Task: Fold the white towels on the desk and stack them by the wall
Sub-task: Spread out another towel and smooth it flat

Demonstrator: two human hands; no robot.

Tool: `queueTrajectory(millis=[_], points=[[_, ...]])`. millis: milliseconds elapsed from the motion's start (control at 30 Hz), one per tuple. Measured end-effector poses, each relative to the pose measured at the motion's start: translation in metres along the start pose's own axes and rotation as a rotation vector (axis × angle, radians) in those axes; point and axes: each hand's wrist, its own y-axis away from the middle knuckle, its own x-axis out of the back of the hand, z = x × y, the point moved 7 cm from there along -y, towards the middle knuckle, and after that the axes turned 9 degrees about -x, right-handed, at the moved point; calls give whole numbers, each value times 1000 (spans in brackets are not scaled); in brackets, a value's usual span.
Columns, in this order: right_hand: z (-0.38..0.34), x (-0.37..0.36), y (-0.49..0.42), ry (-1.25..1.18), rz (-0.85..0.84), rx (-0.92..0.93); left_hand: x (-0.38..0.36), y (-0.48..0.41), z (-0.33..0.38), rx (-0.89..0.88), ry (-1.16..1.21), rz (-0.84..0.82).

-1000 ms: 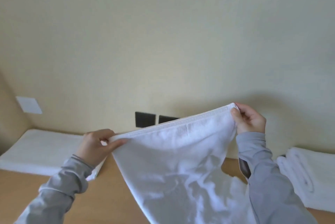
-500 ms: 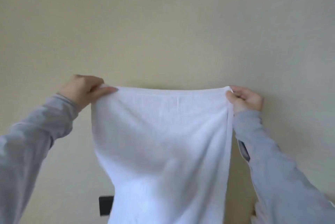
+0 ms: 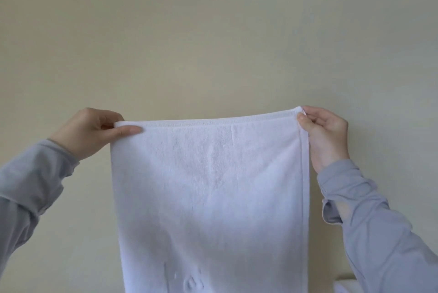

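Note:
A white towel (image 3: 211, 193) hangs flat and upright in front of the wall, stretched by its top hem. My left hand (image 3: 90, 131) pinches the towel's top left corner between thumb and fingers. My right hand (image 3: 324, 136) pinches the top right corner. The top edge runs nearly level, slightly higher on the right. The towel's lower end drops out of the frame. The desk is out of view.
A plain cream wall (image 3: 213, 32) fills the background. A small bit of another white towel (image 3: 343, 286) peeks in at the bottom right, beside my right sleeve.
Both hands have lifted the towel from desk level to hang full width before the wall. The view has tilted up, so the desk, the folded towels and the wall sockets have dropped out of sight.

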Motion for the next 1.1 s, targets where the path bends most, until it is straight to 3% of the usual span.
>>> queueTrajectory(millis=[233,433,633,800,933,1100], points=[[-16,54,-11,50,57,-2,-17,-9,78,-129,74,78],[-36,114,-38,43,110,-35,-36,-17,190,-313,77,118],[-80,110,-66,128,56,83,-49,18,229,-312,93,165],[-45,43,-49,321,-207,143,-84,113,163,26,115,-2],[81,10,6,438,-387,-16,-133,220,122,286,220,-181],[273,-15,147,568,-568,-352,-191,403,60,855,294,-408]])
